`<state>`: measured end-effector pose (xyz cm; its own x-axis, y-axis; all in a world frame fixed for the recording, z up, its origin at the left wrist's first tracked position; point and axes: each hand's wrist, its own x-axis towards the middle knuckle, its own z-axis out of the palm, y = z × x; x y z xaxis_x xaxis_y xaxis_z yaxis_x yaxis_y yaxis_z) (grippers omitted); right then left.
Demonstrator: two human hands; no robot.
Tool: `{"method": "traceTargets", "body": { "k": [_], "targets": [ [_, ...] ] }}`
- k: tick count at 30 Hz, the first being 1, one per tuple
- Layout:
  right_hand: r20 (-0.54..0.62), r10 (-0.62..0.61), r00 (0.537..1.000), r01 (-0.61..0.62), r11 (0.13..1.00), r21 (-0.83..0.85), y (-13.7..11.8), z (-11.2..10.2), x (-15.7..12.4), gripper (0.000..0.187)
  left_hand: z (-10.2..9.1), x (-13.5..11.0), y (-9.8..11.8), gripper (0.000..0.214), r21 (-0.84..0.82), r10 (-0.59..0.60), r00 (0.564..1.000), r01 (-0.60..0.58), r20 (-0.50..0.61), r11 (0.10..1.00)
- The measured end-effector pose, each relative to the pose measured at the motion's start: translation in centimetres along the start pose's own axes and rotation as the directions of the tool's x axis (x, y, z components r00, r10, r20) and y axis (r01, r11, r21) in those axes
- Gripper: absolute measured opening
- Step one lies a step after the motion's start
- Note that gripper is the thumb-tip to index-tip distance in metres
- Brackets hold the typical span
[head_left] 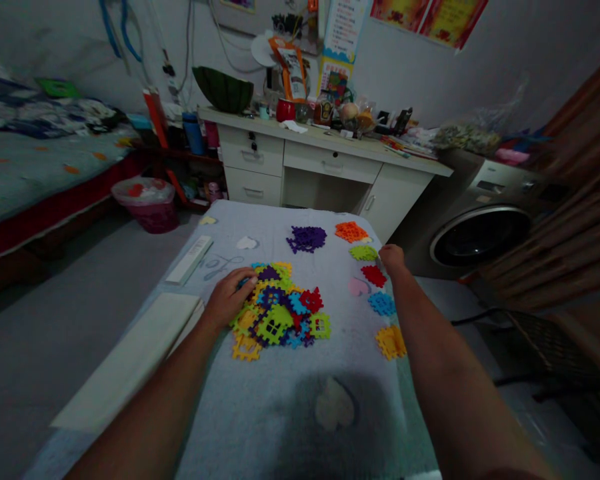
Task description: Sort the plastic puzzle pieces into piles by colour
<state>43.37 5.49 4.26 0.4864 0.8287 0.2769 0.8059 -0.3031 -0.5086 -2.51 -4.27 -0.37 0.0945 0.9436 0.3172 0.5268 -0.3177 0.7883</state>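
Observation:
My left hand (pixel 231 293) is at the left side of a mixed heap of plastic interlocking building blocks (pixel 275 325), in yellow, green, purple, blue and red. A blue interlocking block (pixel 242 283) shows between its thumb and fingers, partly hidden. At the table's right edge my right hand (pixel 393 259) is closed, just beside a small pile of green blocks (pixel 363 253); whatever is inside the fingers is hidden. Sorted by colour around it lie orange blocks (pixel 351 231), red blocks (pixel 374 275), blue blocks (pixel 382 304) and yellow blocks (pixel 391 342). Purple blocks (pixel 307 239) form a pile farther back.
A pale cloth with heart prints covers the table (pixel 350 420). Along its left side lie a long white box (pixel 130 360) and a smaller one (pixel 190 260). Behind stand a white desk (pixel 330 167) and a washing machine (pixel 475 213); a pink bin (pixel 150 207) is on the floor.

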Motion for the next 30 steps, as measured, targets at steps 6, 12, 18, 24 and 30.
{"method": "traceTargets", "body": {
  "k": [6, 12, 18, 24, 30],
  "targets": [
    [-0.051, -0.116, 0.992, 0.124, 0.971, 0.204, -5.1, 0.0, -3.3, 0.033, 0.2, -0.1, -0.2, 0.04, -0.018, -0.003, 1.0, 0.003, 0.004, 1.0],
    [0.364, -0.614, 0.701, 0.503, 0.787, 0.358, -13.3, 2.4, -11.9, 0.022, 0.2, -0.1, 0.1, 0.041, -0.025, -0.02, 1.0, 0.02, 0.007, 0.999],
    [0.506, -0.622, 0.598, 0.579, 0.771, 0.263, -17.9, 4.4, -17.0, 0.027, 0.0, -0.2, 0.6, 0.04, -0.032, -0.005, 1.0, 0.005, 0.001, 0.999],
    [0.501, -0.553, 0.665, 0.48, 0.831, 0.28, -17.6, 5.3, -17.0, 0.029, 0.0, -0.1, 0.5, 0.039, -0.017, -0.006, 1.0, 0.006, -0.007, 1.0],
    [0.433, -0.514, 0.741, 0.404, 0.855, 0.324, -15.9, 5.3, -15.7, 0.02, 0.1, -0.1, 0.2, 0.038, -0.004, 0.013, 1.0, -0.013, -0.001, 1.0]
  ]
}}
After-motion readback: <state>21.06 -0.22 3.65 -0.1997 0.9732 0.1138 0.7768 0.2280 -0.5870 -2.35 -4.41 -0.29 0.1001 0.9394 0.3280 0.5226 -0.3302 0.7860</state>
